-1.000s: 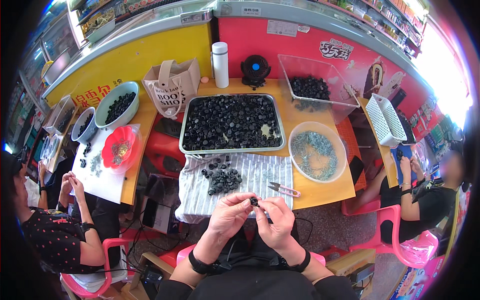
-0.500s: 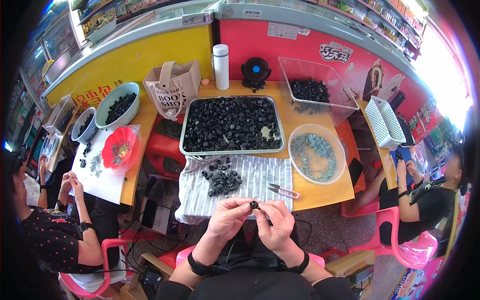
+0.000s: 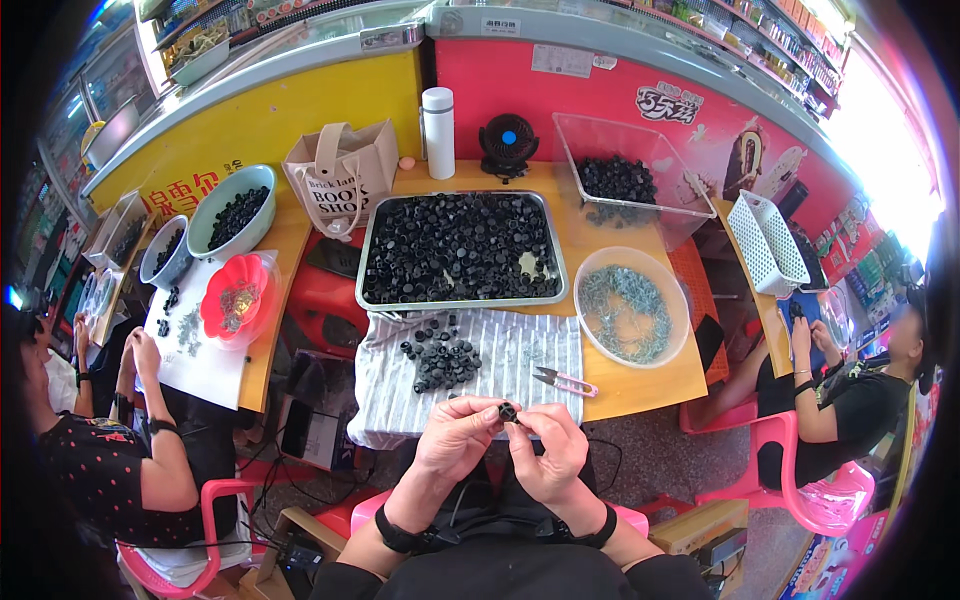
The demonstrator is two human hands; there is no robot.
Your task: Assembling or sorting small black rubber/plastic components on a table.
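Note:
Between my two hands, just past the table's front edge, I hold a small round black plastic part (image 3: pixel 508 411) with a cross-shaped face. My left hand (image 3: pixel 457 437) pinches it with thumb and forefinger from the left. From the right, my right hand (image 3: pixel 549 452) has its thumb and fingertips closed at it; whether a tiny piece sits in them is hidden. A loose pile of similar black parts (image 3: pixel 441 366) lies on the striped cloth (image 3: pixel 500 350) ahead. Thread snips (image 3: pixel 566 381) with pink handles rest on the cloth's right edge, near a few thin metal pieces.
Behind the cloth stands a metal tray (image 3: pixel 561 290) heaped with black parts. To its right are a round tub (image 3: pixel 681 345) of small metal pieces and a clear bin (image 3: pixel 640 205). A white bottle (image 3: pixel 438 135), fan (image 3: pixel 508 140) and tote bag (image 3: pixel 345 175) stand behind. People sit left and right.
My hands stay almost in place; the black part is turned slightly so its cross face shows more. The person at left has shifted their hands a little.

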